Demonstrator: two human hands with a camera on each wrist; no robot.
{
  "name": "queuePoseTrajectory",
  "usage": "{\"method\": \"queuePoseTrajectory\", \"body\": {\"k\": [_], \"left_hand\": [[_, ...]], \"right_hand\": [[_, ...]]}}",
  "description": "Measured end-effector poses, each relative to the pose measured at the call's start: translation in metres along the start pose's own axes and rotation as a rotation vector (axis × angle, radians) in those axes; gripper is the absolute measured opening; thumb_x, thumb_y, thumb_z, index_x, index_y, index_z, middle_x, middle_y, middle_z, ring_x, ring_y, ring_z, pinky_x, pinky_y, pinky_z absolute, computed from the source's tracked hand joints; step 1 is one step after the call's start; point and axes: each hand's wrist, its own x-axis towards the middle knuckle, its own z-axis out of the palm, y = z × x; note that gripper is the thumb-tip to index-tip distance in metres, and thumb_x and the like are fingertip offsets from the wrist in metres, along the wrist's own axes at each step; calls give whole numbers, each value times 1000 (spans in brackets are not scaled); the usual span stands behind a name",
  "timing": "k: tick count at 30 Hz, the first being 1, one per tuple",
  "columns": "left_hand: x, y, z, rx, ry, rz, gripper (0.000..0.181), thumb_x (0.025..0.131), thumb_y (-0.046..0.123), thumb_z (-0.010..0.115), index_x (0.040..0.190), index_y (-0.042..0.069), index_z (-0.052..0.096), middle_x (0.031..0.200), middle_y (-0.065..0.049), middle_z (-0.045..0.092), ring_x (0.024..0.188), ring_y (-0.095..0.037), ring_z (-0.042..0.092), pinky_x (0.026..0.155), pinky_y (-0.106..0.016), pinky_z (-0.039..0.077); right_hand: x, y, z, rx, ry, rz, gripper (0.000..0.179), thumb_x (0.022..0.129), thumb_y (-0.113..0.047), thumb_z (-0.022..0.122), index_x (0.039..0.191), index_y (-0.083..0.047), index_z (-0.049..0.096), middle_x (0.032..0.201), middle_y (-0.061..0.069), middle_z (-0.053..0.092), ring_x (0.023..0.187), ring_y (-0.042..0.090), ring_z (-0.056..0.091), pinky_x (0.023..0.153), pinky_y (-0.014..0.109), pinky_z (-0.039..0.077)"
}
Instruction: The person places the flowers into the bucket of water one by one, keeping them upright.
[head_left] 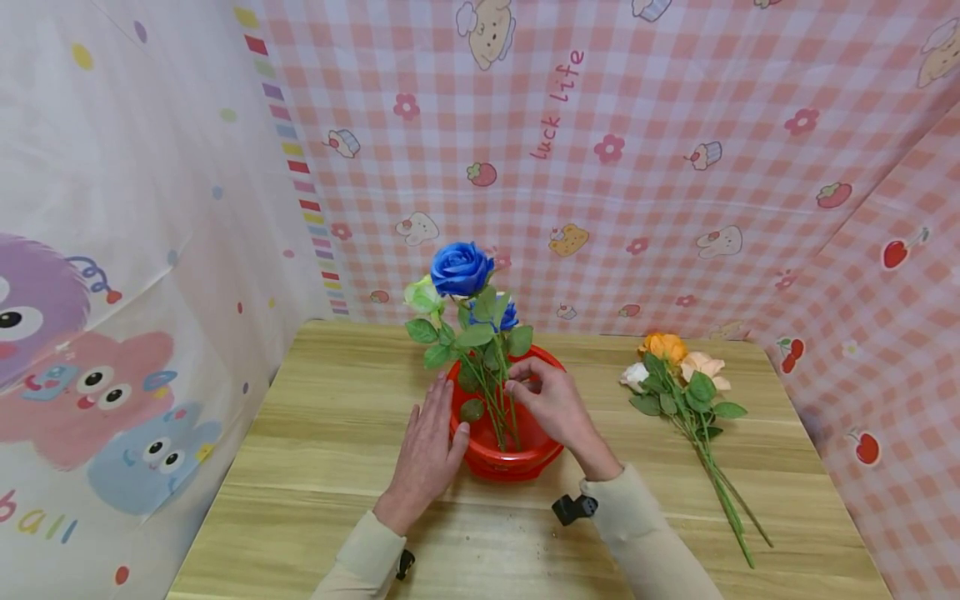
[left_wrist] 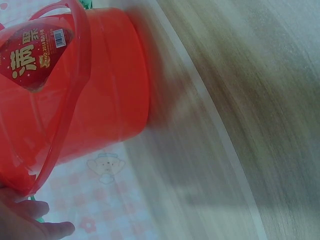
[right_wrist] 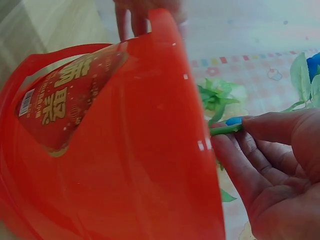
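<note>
A red bucket [head_left: 507, 467] stands on the wooden table, holding several artificial flowers. Above its rim rise a large blue rose [head_left: 461, 268], a second blue rose [head_left: 507, 315] and a pale green flower [head_left: 422, 295]. My left hand [head_left: 427, 446] rests on the bucket's left rim with its fingers straight. At the right side my right hand [head_left: 553, 404] reaches over the rim and pinches a green flower stem [right_wrist: 226, 130] between thumb and index finger. The left wrist view shows the bucket's red handle [left_wrist: 75, 90] and its dark red label [left_wrist: 32, 57].
To the right lies a bunch of flowers with an orange bloom [head_left: 664, 347], a peach bloom [head_left: 703, 370] and a white bloom [head_left: 634, 377], their long stems [head_left: 723, 492] pointing toward the front. A pink checked cloth [head_left: 570, 200] hangs behind the table [head_left: 330, 433].
</note>
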Motion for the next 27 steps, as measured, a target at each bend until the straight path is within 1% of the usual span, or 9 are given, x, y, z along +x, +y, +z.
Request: {"method": "queuePoseTrajectory", "body": {"k": [8, 13, 17, 22, 27], "left_hand": [[1, 0, 0, -12, -12, -11, 65, 107, 26, 49, 161, -3, 28, 171, -14, 22, 154, -36, 27, 119, -65, 26], [1, 0, 0, -16, -5, -6, 65, 107, 27, 49, 160, -4, 30, 170, -15, 23, 155, -34, 27, 118, -67, 27], [1, 0, 0, -20, 3, 0, 64, 106, 25, 51, 160, -4, 31, 169, -16, 25, 154, -36, 28, 117, -68, 28], [1, 0, 0, -14, 3, 2, 64, 106, 24, 51, 160, -5, 30, 170, -15, 23, 154, -37, 28, 116, -68, 29], [0, 0, 0, -7, 10, 8, 65, 106, 24, 51, 160, -5, 30, 169, -17, 25, 153, -38, 30, 115, -68, 30]], "right_hand": [[4, 2, 2, -66, -28, 1, 10, 93, -6, 74, 103, -4, 72, 92, 5, 72, 83, 20, 72, 78, 37, 60], [7, 5, 6, -80, -72, 17, 12, 93, -5, 75, 104, -4, 72, 94, 4, 73, 88, 22, 74, 82, 39, 62], [10, 7, 9, -102, -110, 41, 12, 93, -6, 75, 105, -5, 72, 95, 3, 72, 90, 21, 71, 84, 39, 61], [14, 10, 12, -157, -152, 50, 11, 93, -6, 75, 104, -4, 73, 95, 2, 71, 89, 19, 69, 84, 37, 61], [17, 12, 14, -209, -185, 47, 10, 94, -7, 74, 103, -5, 73, 93, 2, 73, 84, 16, 68, 77, 33, 60]]}}
